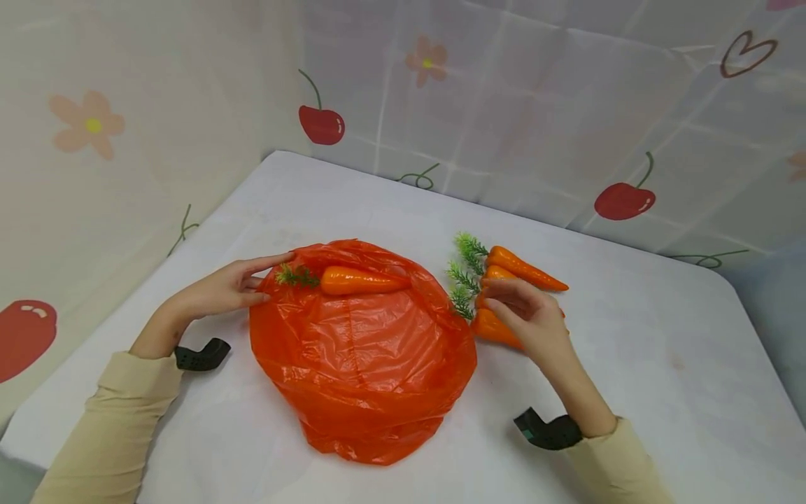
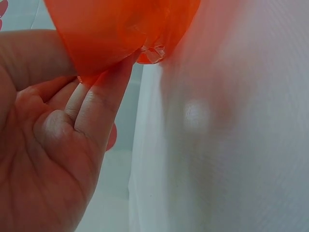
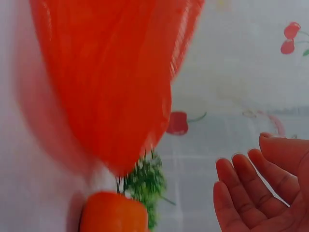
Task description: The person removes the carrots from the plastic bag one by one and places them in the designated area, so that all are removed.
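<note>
A red-orange plastic bag (image 1: 359,343) lies spread open on the white table, its mouth facing up. One carrot (image 1: 362,280) with a green frilly top is inside, near the bag's far rim. My left hand (image 1: 233,285) holds the left rim of the bag; in the left wrist view its thumb and fingers pinch the thin plastic. Over several more carrots (image 1: 522,267) right of the bag hovers my right hand (image 1: 532,311), fingers relaxed and holding nothing. It partly hides those carrots, whose green tops (image 1: 462,276) point left at the bag's rim.
The white table (image 1: 648,336) extends to both sides and behind the bag. Pale curtains (image 1: 535,105) printed with cherries and flowers hang along its back and left. Each wrist wears a black camera mount (image 1: 548,428).
</note>
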A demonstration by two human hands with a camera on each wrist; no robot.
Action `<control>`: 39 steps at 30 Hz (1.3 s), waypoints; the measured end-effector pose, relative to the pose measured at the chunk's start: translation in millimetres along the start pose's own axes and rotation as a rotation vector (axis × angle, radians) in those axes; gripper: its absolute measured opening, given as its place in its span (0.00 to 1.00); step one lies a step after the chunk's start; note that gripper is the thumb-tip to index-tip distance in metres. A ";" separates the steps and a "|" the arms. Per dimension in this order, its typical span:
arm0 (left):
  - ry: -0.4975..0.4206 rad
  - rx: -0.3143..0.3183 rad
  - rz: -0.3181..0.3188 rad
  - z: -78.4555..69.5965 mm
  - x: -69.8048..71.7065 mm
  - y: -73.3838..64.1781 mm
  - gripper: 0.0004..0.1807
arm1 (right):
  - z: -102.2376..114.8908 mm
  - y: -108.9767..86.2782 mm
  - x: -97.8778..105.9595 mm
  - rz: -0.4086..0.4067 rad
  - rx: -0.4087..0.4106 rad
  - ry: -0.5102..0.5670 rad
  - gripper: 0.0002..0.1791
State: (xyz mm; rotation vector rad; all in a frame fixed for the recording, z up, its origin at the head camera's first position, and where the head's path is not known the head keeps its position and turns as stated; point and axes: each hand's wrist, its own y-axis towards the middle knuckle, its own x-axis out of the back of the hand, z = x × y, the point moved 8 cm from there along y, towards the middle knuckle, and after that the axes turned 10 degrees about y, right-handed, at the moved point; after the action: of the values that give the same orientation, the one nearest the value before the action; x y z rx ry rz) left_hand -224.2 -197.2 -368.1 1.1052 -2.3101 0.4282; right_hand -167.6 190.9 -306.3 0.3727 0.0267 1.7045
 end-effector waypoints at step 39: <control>0.032 -0.021 -0.005 2.9 -0.8 1.7 0.37 | -32.3 67.8 -142.1 0.320 0.147 -0.389 0.20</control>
State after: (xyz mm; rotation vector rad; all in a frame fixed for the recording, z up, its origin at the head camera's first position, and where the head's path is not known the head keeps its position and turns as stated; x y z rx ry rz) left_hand -226.1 -197.0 -371.0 1.0863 -2.2787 0.4162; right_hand -223.9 48.2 -354.0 0.8500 -0.2030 1.9211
